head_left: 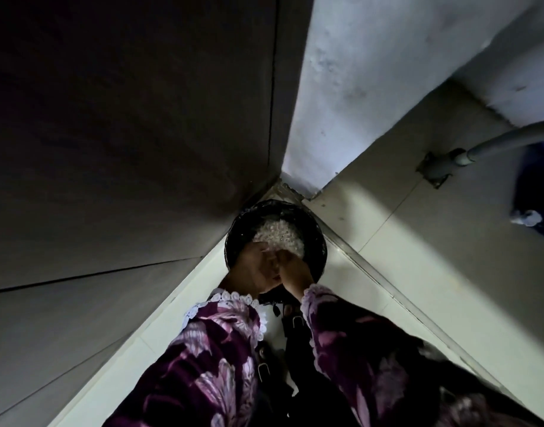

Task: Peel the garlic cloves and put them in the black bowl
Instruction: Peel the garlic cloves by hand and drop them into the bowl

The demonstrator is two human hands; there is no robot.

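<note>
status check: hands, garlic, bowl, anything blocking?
Left hand and right hand together over black bowl, fingers bunched; grip unclear. Pale garlic pile in bowl. Nothing blocking.

Black bowl (233, 238) on pale floor (350, 282)

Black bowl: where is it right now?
In the head view, the black bowl sits centre frame on the floor, in the corner where the walls meet, just beyond both hands, left and right.

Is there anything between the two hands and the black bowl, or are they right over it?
Nothing lies between. In the head view the left hand and right hand overlap the near rim of the black bowl, beside the pale garlic heap.
</note>
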